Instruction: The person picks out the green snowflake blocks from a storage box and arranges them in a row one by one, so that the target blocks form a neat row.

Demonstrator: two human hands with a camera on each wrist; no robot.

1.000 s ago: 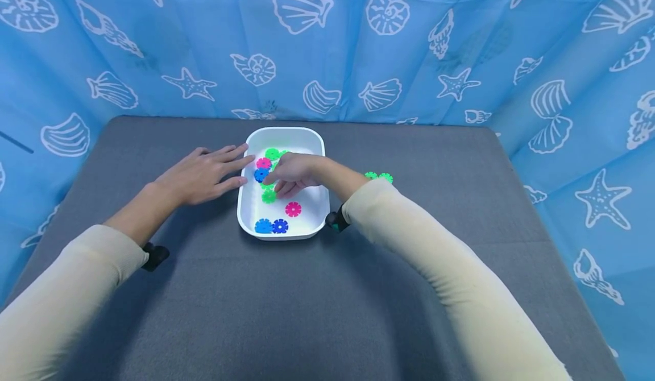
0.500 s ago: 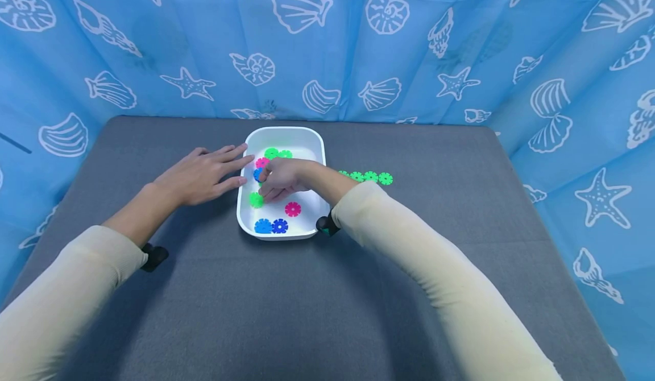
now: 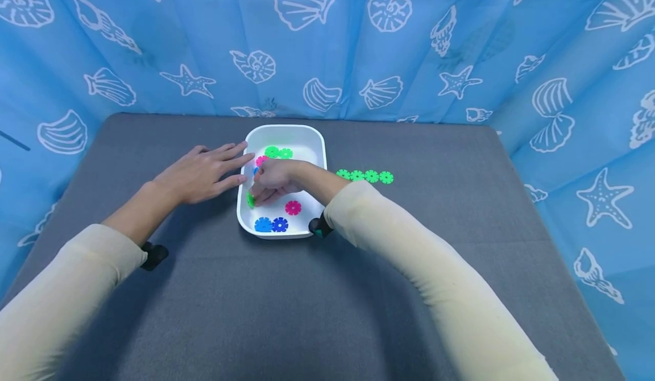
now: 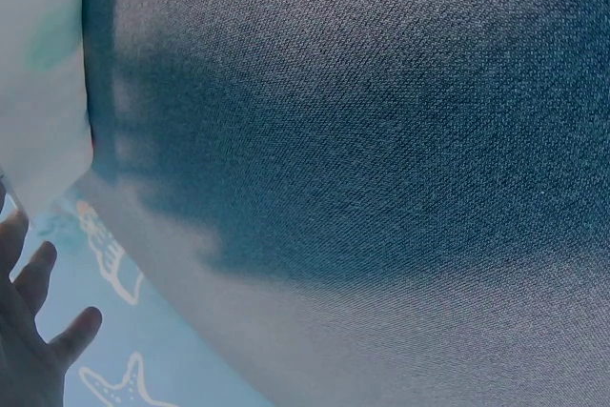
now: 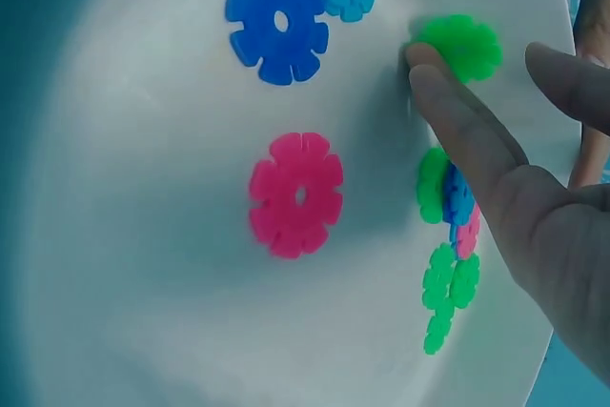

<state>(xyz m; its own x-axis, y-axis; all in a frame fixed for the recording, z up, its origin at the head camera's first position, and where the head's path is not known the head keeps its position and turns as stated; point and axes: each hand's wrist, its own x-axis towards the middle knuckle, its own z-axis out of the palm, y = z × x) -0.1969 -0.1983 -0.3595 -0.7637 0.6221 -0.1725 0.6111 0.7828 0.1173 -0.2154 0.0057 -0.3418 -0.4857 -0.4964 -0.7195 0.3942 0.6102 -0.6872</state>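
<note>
Curtain fabric [image 3: 348, 34] with a shell print hangs around the far edge and sides of the grey surface [image 3: 245, 307]. On the surface sits a white tray [image 3: 308, 137]. The left hand [image 3: 202, 173] is flat and outspread, its fingertips at the tray's left rim, probably to steady it against the push from inside. The right hand [image 3: 276, 179] reaches in over the opposite side, fingers [image 5: 467, 131] nearly straight, thumb standing apart. They press a green disc [image 5: 477, 52] that leans tilted on the tray's left wall; the wall likely serves as a backstop for tipping up so thin a piece. Flat in the tray lie a pink disc [image 3: 293, 208] and two blue discs [image 3: 280, 225]. Outside, just right of the tray, runs a row of green discs [image 3: 371, 176], lined up seemingly to keep them apart from the mixed ones.

In the head view the right hand covers part of a cluster [image 5: 460, 202] of green, blue and pink pieces; the right wrist view shows them edge-on and crowded, so their count is uncertain. Whether the row's pieces interlock or merely touch cannot be told. The left wrist view cuts off most of its hand.
</note>
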